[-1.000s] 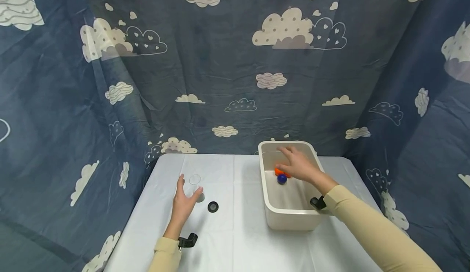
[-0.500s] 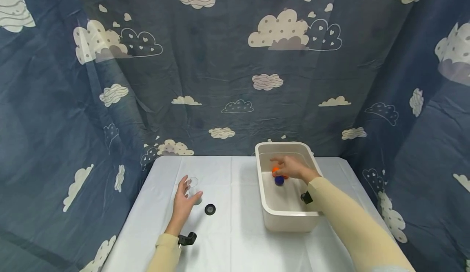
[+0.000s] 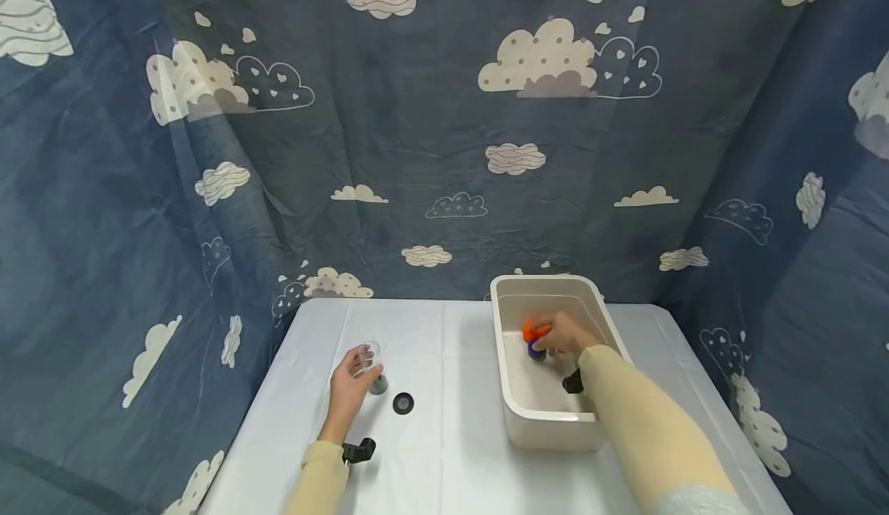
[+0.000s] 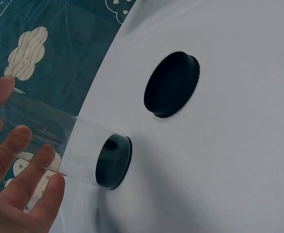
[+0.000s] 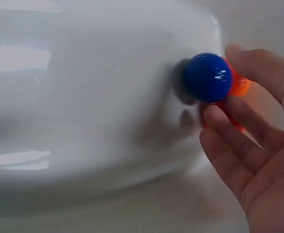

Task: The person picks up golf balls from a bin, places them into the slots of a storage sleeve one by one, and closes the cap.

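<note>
On the left of the table, my left hand (image 3: 349,391) holds a clear cylinder (image 4: 67,141), thumb on one side and curled fingers on the other. A dark round base (image 4: 114,162) closes its lower end. Beside it lies a separate black round lid (image 3: 403,403). My right hand (image 3: 566,335) reaches down inside a cream bin (image 3: 549,416). Its thumb and fingers are spread at a blue dimpled ball (image 5: 207,77), fingertips right at the ball's edge. Orange balls (image 5: 240,85) lie just behind the blue one, partly hidden by the fingers.
The white-covered table (image 3: 458,453) carries the bin on its right half. The bin's raised walls surround the right hand and the balls. A dark curtain (image 3: 417,129) with cloud prints hangs behind the table and along both sides.
My left hand has gone from spread beside the clear cylinder to fingers curled round it. My right hand has lowered into the bin, down to the balls. The lid stays put.
</note>
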`<act>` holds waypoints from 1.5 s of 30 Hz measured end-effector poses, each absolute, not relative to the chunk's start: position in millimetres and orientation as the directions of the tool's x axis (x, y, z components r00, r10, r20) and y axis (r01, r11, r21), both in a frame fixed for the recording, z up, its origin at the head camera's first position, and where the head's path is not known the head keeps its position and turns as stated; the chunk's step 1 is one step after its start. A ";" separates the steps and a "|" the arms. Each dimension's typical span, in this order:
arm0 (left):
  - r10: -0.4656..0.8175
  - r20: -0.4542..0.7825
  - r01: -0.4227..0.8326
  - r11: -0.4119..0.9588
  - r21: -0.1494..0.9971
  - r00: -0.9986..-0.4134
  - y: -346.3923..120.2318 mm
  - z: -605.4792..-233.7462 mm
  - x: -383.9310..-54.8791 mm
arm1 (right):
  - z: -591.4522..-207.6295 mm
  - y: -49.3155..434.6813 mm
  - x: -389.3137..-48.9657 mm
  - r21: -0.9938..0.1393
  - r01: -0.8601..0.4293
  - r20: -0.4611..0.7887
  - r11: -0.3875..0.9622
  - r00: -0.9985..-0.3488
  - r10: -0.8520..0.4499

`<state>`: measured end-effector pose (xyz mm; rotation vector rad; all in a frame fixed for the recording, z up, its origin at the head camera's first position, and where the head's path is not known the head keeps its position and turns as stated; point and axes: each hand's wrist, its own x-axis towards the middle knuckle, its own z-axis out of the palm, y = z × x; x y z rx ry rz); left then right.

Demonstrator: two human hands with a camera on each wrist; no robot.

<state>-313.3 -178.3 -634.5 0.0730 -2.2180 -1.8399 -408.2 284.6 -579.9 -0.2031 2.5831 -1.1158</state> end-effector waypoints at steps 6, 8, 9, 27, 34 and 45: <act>-0.198 0.182 0.140 0.210 0.968 -0.963 -177.0 -644.6 -303.8 | -600.5 284.8 -398.9 -0.696 0.051 -0.261 0.716 -0.947 -0.187; -0.214 0.188 0.145 0.200 0.969 -0.959 -177.3 -647.9 -303.2 | -601.8 282.5 -397.7 -0.690 0.030 -0.261 0.723 -0.942 -0.210; -0.221 0.192 0.151 0.192 0.970 -0.956 -177.6 -649.6 -303.2 | -601.4 281.1 -397.0 -0.684 0.018 -0.263 0.729 -0.939 -0.223; -0.185 0.186 0.140 0.238 0.961 -0.965 -176.6 -635.0 -296.7 | -568.6 278.4 -406.1 -0.545 -0.064 -0.358 0.836 -0.884 -0.301; -0.140 0.214 0.163 0.307 0.938 -0.967 -179.1 -621.7 -295.0 | -545.1 273.2 -410.5 -0.401 -0.264 -0.309 0.877 -0.863 -0.400; -0.119 0.282 0.229 0.335 0.914 -0.952 -176.9 -609.3 -291.0 | -510.7 261.8 -407.4 -0.277 -0.534 -0.194 0.799 -0.783 -0.591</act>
